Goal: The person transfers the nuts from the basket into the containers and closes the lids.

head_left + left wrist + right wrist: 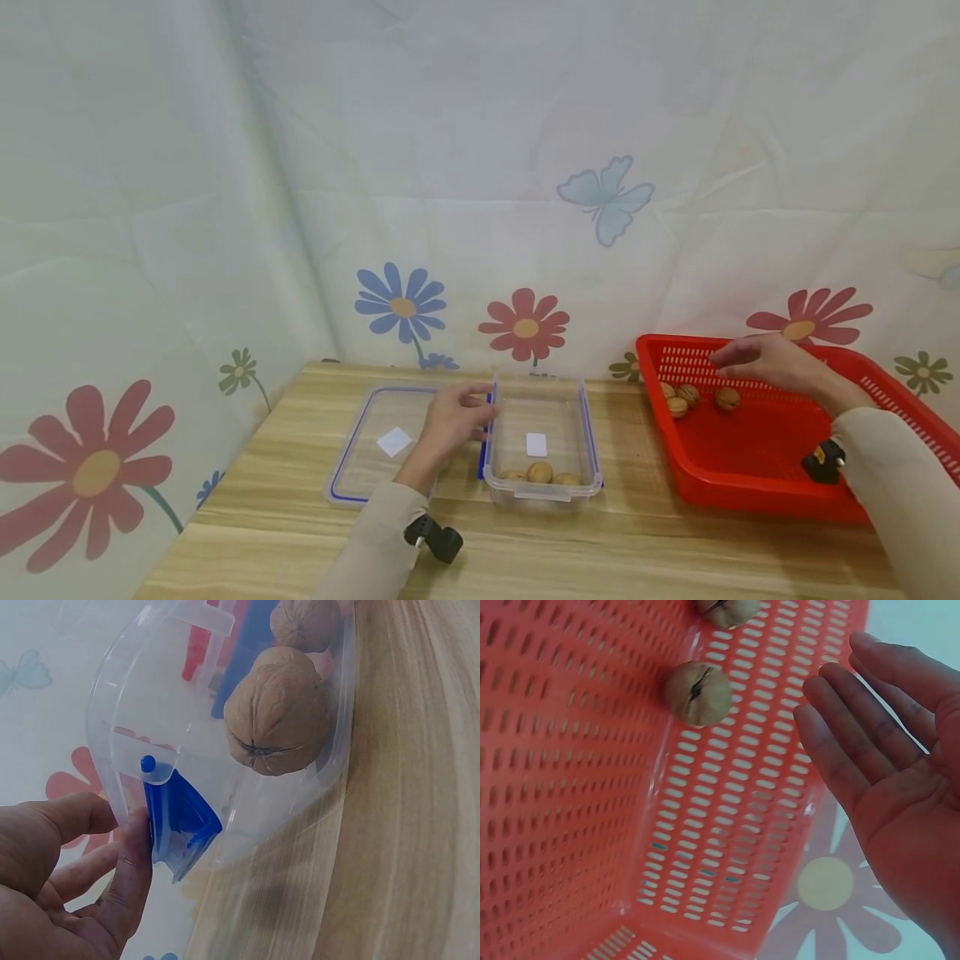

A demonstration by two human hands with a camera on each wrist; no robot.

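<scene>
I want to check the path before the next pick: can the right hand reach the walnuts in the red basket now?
Probably yes. The right hand hovers open over the red basket, close above the walnuts; the basket has no lid and nothing lies between.

Your head view looked down across the table point(570, 533). Your wrist views sat close: left at the clear box point(120, 712), right inside the red basket point(570, 787); the head view showed both.
</scene>
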